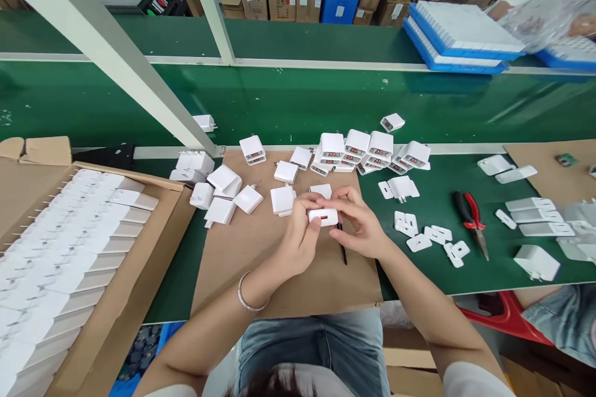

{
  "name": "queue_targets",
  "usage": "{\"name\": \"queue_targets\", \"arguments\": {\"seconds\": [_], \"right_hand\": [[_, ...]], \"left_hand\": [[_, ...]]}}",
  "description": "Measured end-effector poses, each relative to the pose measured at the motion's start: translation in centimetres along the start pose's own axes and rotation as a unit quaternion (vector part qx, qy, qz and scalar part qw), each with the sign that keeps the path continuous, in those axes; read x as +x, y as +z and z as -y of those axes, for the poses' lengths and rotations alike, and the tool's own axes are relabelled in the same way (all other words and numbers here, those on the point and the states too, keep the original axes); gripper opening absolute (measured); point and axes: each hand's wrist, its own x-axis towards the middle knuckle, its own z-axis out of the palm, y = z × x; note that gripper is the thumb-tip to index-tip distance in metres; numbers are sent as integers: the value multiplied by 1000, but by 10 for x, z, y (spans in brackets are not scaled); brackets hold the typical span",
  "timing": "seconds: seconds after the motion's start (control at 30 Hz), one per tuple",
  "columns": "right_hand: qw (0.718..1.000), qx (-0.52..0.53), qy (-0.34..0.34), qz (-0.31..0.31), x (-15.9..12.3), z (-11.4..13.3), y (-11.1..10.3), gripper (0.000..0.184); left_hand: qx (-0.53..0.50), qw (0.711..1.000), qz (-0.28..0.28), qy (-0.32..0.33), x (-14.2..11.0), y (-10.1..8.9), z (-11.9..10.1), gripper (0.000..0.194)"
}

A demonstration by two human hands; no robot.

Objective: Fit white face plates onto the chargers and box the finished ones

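Observation:
A white plug-in charger (323,218) is held over the brown sheet, its end face with a reddish slot turned toward me. My left hand (298,236) grips it between thumb and curled fingers. From the other side my right hand (358,224) closes round its right end, with the fingertips at its top edge. Beneath the right hand lies a thin black stick-like tool (343,247). Just behind my hands sit white chargers (282,200). Stacked chargers (356,144) with reddish ports showing stand at the back of the sheet.
At left, a cardboard box (158,223) holds rows of chargers. On the right lie small white cover plates (419,242), red-and-black pliers (474,220) and white housings (535,217). A slanted white post (116,56) crosses the upper left. Blue trays (459,56) rest on the shelf, near another person's arm.

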Motion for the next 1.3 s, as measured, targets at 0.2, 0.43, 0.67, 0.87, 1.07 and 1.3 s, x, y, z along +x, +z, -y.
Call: {"name": "queue_targets", "arguments": {"seconds": [0.2, 0.43, 0.67, 0.87, 1.07, 1.3], "right_hand": [[991, 82, 102, -27, 7, 5, 5, 61], [992, 67, 104, -16, 15, 6, 23, 44], [994, 79, 10, -76, 16, -21, 22, 46], [995, 53, 16, -84, 11, -19, 10, 44], [997, -56, -6, -59, 11, -10, -5, 46], [992, -76, -30, -99, 8, -14, -3, 45]], "left_hand": [[15, 993, -51, 107, 1, -1, 2, 16], [60, 988, -63, 130, 9, -10, 4, 15], [88, 996, 14, -12, 19, -26, -2, 26], [44, 999, 22, -16, 24, -26, -7, 26], [23, 1000, 17, -6, 24, -21, -5, 36], [-13, 1000, 9, -10, 18, -14, 1, 37]]}}
